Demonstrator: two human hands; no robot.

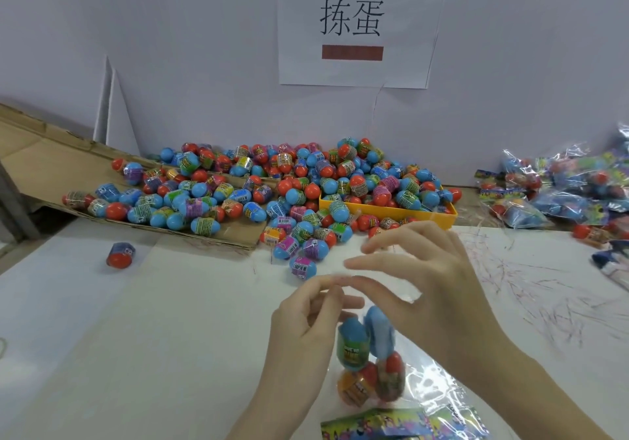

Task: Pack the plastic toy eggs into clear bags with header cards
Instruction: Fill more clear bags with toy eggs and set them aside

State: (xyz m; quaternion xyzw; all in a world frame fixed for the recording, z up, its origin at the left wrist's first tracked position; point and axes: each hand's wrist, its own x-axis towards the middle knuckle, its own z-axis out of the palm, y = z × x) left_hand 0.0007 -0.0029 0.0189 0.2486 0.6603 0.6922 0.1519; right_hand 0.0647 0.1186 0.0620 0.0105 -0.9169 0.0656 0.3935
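A white work table (170, 337) filled the head-camera view, and everything here is placed relative to the yellow plastic tray (442, 216) sitting at its far side. Spilling over that tray and well out to its left lay a large heap of blue-and-orange plastic toy eggs (258, 188), much of it resting on a flattened cardboard sheet (41, 164) sloping down from the left, probably so eggs roll within reach. To the tray's right lay a pile of finished clear bags (558, 184) with eggs inside, likely set aside there as done work. On the wall above the tray hung a paper sign (354, 24) with two printed characters. Nearer the camera than the tray, both hands met above a clear bag (425, 385) holding about four eggs (354, 344). The left hand (306, 317) had its fingertips pinched together at what seemed to be the bag's mouth, and the right hand (418, 283) pinched beside it with its other fingers spread, apparently drawing the mouth shut. Colourful header cards (374, 422) lay just below the bag, handy for the next step. One stray egg (121, 255) sat alone far left of the tray.
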